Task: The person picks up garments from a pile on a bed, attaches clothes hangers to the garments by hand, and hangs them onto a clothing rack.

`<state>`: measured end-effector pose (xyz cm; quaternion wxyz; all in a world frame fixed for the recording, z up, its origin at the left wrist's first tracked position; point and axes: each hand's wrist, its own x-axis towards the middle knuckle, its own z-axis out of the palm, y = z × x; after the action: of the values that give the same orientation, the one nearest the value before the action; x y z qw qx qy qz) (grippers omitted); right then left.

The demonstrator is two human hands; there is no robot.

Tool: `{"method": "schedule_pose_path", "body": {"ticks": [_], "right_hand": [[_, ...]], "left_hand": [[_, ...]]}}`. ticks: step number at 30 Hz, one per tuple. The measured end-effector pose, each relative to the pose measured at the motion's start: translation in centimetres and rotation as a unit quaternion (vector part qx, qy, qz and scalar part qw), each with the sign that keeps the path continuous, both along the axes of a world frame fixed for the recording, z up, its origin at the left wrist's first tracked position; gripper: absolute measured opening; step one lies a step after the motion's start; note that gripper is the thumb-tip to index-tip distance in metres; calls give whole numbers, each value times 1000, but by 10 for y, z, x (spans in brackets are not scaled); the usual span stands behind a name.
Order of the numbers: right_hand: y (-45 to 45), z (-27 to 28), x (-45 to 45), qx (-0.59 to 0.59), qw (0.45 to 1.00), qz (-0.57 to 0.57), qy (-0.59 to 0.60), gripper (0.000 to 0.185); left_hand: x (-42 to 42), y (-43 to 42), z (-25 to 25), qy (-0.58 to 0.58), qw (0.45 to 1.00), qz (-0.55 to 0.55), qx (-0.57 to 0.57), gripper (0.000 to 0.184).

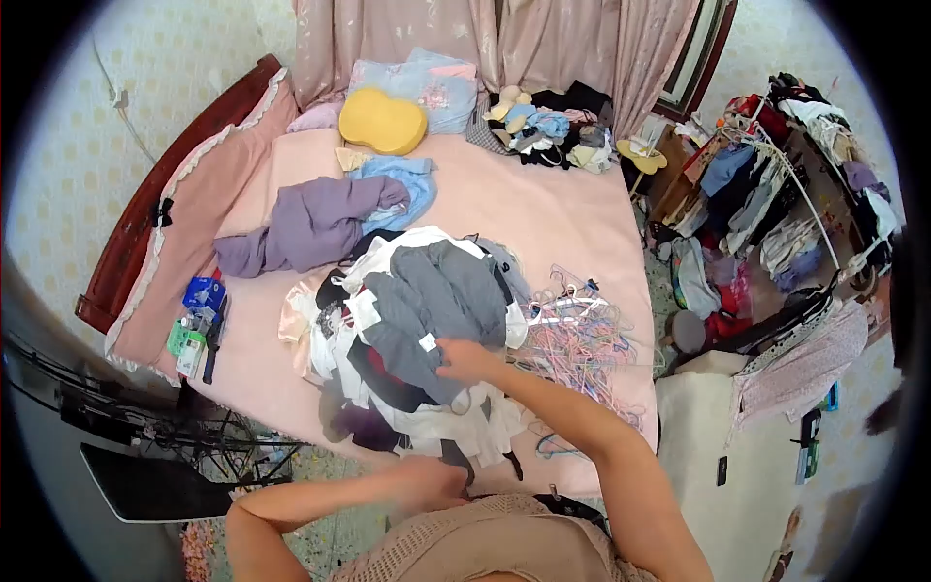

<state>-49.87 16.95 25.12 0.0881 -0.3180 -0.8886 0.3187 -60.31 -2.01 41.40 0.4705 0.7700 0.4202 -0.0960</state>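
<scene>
On the bed lies a heap of clothes with a dark grey garment (451, 291) on top; a small white tag (428, 342) shows on it. My right hand (470, 362) reaches over the heap, its fingers closed on the grey garment beside that tag. Close to my body, at the bed's front edge, my left hand (432, 480) is bent inward and somewhat blurred. Its fingers are hidden from view, near a strip of dark grey cloth (456, 460). White clothes (475, 427) spread out below the grey garment, between my two hands.
Many tangled hangers (592, 339) lie right of the heap. Behind it are a purple garment (310, 228), a yellow cushion (382, 121) and another clothes pile (548, 126). A loaded clothes rack (776, 155) stands at the right, a black screen (165, 483) at lower left.
</scene>
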Motion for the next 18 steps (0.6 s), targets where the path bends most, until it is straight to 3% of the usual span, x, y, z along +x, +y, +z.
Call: {"method": "schedule_pose_path", "body": {"ticks": [8, 10, 18], "right_hand": [[10, 30, -6, -33, 998, 19, -52, 57], [12, 29, -5, -25, 999, 20, -41, 57], [22, 18, -2, 6, 996, -23, -90, 49]], "left_hand": [[5, 6, 1, -15, 998, -47, -42, 34], [5, 5, -10, -80, 993, -89, 9, 32], [30, 1, -26, -21, 994, -78, 71, 25]]}}
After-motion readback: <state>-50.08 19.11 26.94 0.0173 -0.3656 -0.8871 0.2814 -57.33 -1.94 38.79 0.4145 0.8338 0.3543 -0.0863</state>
